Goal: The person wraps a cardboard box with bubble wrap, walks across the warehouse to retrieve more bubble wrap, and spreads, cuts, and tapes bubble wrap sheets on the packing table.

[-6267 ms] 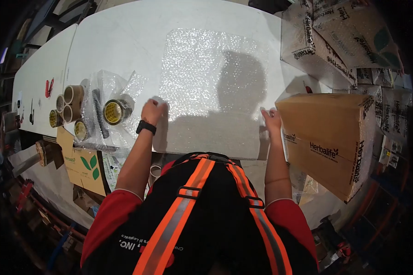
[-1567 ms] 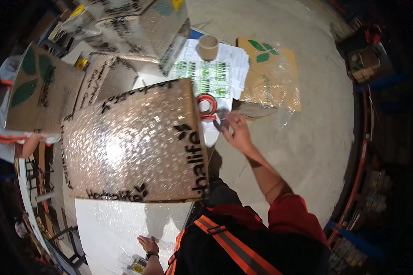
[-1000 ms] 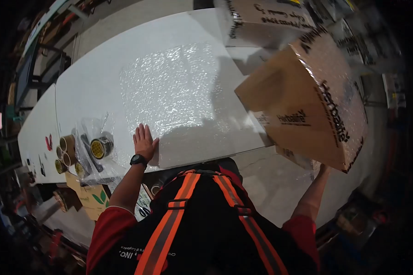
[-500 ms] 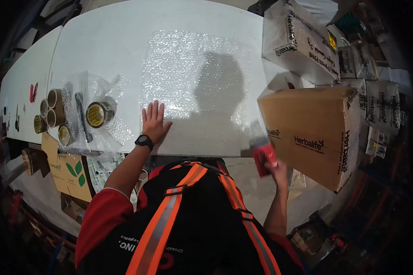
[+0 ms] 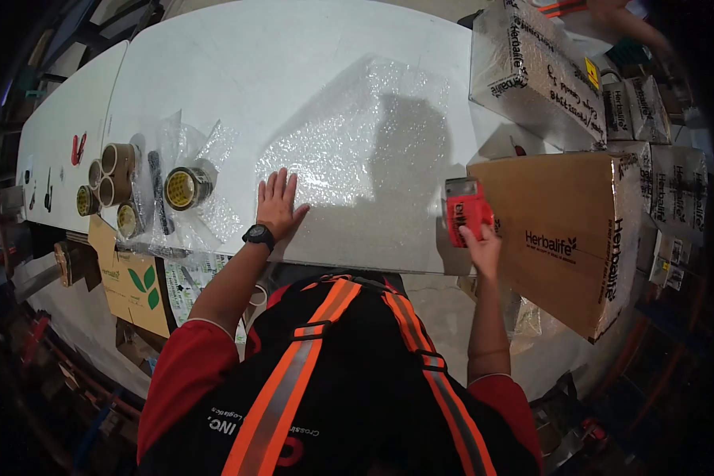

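My left hand lies flat, fingers stretched, near the left edge of a sheet of bubble wrap on the white table. The sheet's upper left edge runs at a slant, as if that corner is folded in. My right hand grips a red tape dispenser at the table's front edge, beside a brown Herbalife carton. Any tape end on the dispenser is too small to make out.
Left on the table lie a tape roll, a black bar, more bubble wrap, several other rolls and a red cutter. At right, a wrapped box stands behind the carton. Another person's arm shows at top right.
My right hand has raised the tape dispenser from below the table edge to beside the carton. The bubble wrap's upper left corner, square before, now slants inward. My left hand stays flat.
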Demonstrator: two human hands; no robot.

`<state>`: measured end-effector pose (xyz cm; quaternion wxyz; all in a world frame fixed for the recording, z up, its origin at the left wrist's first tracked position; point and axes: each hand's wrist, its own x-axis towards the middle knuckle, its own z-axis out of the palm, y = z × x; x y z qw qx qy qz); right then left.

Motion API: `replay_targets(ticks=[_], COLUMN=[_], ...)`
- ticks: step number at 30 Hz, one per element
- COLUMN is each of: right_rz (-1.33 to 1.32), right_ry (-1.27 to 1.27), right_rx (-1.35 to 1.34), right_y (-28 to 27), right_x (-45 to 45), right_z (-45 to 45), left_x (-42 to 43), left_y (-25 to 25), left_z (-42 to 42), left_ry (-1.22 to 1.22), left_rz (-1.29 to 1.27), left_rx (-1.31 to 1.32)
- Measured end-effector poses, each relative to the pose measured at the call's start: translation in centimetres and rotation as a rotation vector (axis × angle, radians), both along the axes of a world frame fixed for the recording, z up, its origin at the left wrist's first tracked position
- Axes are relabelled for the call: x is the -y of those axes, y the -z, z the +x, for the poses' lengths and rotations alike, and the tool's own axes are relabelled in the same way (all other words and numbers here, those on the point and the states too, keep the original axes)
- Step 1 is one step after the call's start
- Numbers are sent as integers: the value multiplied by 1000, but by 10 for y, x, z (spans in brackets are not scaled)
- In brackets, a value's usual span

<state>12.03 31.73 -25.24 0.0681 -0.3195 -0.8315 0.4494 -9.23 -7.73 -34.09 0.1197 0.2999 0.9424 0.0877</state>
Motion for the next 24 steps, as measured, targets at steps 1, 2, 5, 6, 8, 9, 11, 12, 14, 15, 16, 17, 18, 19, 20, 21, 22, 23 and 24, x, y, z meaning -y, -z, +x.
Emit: replay_targets(ticks=[1,2,5,6,8,9,11,12,14,15,16,17,18,19,20,21,22,23,24], right_rz=[216,214,476,469,588,627,649,674,676,686,684,728,772,786,780,823,867,862,859], right_ry=[-30,-32,-29,-28,-130,-177,-211,-246,-258,-265,-270,-286,-304,-315,-324,-324,-322,-332,-338], right_rx=[-27,-37,-70,-71,-86,-53,-61,-72,-108,-149,-153,-171,-192,-181,-186,-177,-166,-132,-136], right_y=[14,23,32,31,30,40,42,41,37,35,34,35,36,42,47,51,54,56,58], right_x=[6,11,33,39,44,43,46,50,56,57,57,56,57,54,50,46,43,41,39], right_z=[2,5,-1,-6,-19,-24,-44,-55,-83,-97,-109,-121,-132,-140,-147,-152,-154,-155,-156], left_x=[-2,-2,-2,-3,-4,-3,-2,-2,-1,-2,-2,-3,-3,-3,-3,-3,-3,-3,-3], left_y=[-2,-3,-5,-6,-5,-5,-4,-4,-5,-5,-6,-6,-7,-9,-10,-11,-13,-13,-14], left_z=[0,1,0,1,0,0,0,0,1,1,0,0,-1,-1,-2,-3,-2,-2,-3], left_ry=[-2,-7,-13,-9,-8,-7,-8,-5,-6,-6,-7,-14,-11,-10,-21,-17,-11,-14,-22], left_rz=[-8,-19,-29,-36,-49,-43,-44,-24,-11,1,14,11,16,20,15,11,8,6,4], left_rx=[14,28,31,38,36,34,39,32,27,27,24,21,25,28,28,31,36,40,39])
